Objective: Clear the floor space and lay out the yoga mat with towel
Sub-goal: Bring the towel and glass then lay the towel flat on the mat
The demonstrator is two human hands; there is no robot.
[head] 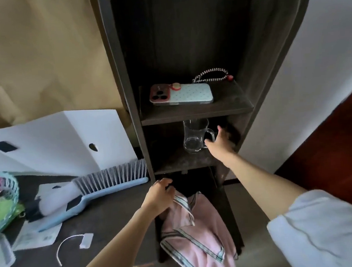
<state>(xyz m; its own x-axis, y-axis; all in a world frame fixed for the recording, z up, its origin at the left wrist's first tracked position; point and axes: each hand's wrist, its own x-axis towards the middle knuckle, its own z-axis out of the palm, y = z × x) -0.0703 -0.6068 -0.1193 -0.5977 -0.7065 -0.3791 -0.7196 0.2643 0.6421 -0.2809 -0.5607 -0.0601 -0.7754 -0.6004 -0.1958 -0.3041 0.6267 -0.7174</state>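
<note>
Barely begun: the left hand (159, 194) has its fingers closed on the pink towel (196, 230), drooping below them from the shelf (196, 112); right hand (222, 140) open beside a mug (195, 138). No mat in view.

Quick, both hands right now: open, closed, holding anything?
Left hand: closed on the pink towel at the shelf's bottom opening.
Right hand: open, empty, beside the glass mug.

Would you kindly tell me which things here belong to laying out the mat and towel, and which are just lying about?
For the job:
- pink towel, held by the left hand

Just lying about:
- phone
- bead strap
- glass mug, beside the right hand
- brush
- white box
- cable
</note>
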